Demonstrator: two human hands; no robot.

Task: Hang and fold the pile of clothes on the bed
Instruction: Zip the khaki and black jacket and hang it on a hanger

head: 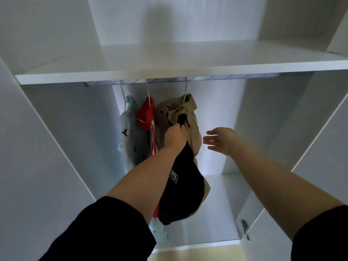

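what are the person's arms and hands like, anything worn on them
Both arms wear black sleeves, the left sleeve and the right sleeve ending near the elbows, so the forearms are bare. The left hand and right hand are bare: no gloves, and no watch, bracelet or ring shows.

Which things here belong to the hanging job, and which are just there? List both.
In the job:
- black garment, gripped by the left hand
- right hand, open beside it
- hanging rail
- beige garment, red garment, pale blue garment, all on hangers

Just there:
- white shelf above the rail
- door hinge
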